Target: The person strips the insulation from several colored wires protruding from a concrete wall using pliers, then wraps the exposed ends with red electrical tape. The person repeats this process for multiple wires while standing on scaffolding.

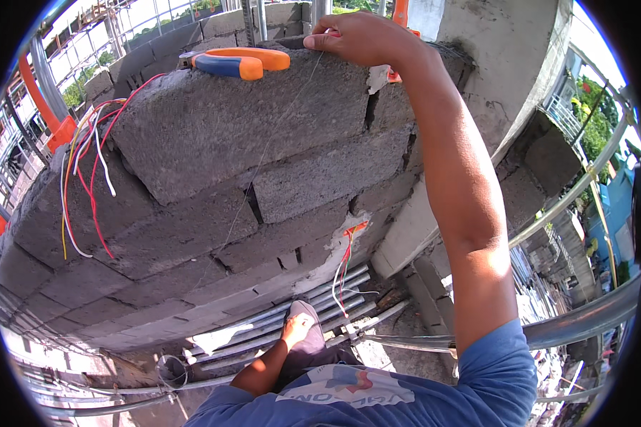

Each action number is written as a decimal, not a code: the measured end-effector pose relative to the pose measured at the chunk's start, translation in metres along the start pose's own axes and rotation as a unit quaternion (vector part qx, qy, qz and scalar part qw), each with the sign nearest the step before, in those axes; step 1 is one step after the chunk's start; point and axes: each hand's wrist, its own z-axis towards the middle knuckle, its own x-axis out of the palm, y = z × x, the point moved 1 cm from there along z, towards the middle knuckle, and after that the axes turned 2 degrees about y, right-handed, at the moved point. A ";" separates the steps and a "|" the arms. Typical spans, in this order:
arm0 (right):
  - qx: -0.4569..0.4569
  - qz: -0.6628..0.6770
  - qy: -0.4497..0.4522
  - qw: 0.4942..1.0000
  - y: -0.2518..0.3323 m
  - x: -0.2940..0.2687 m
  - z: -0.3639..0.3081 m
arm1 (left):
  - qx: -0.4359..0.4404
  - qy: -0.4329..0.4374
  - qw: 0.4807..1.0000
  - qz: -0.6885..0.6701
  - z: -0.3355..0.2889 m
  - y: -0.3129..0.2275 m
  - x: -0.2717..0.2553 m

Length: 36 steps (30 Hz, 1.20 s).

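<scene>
My right hand [349,39] reaches to the top of a grey block wall [228,107], its thumb and fingers pinched together. A thin wire [269,146] runs down the wall face from its fingertips. A bit of red shows between the fingers; what it belongs to is hidden. Left of this hand, pliers [238,60] with orange and blue handles lie on the wall's top edge. My left hand [297,329] rests on my dark-trousered leg, low in the view, and appears to hold nothing.
Red, white and yellow electrical wires [92,156] hang over the wall at the left. More wires come out of an orange box [356,228] set lower in the wall. Metal pipes [278,327] lie at its foot. A concrete column [509,64] and scaffold tube [584,313] stand at the right.
</scene>
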 end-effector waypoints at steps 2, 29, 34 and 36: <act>-0.034 0.015 -0.057 0.998 -0.006 0.009 0.000 | 0.000 0.005 1.000 0.002 0.000 0.002 0.001; -0.232 0.296 -0.188 0.908 0.058 -0.072 -0.057 | -0.090 0.018 0.996 0.005 0.006 0.006 -0.003; -0.088 0.525 -0.422 0.734 -0.016 0.059 -0.173 | -0.072 -0.009 0.996 -0.045 0.005 0.025 0.001; 0.117 0.571 -0.426 0.692 -0.039 0.161 -0.223 | -0.061 -0.013 0.996 -0.056 0.001 0.029 0.001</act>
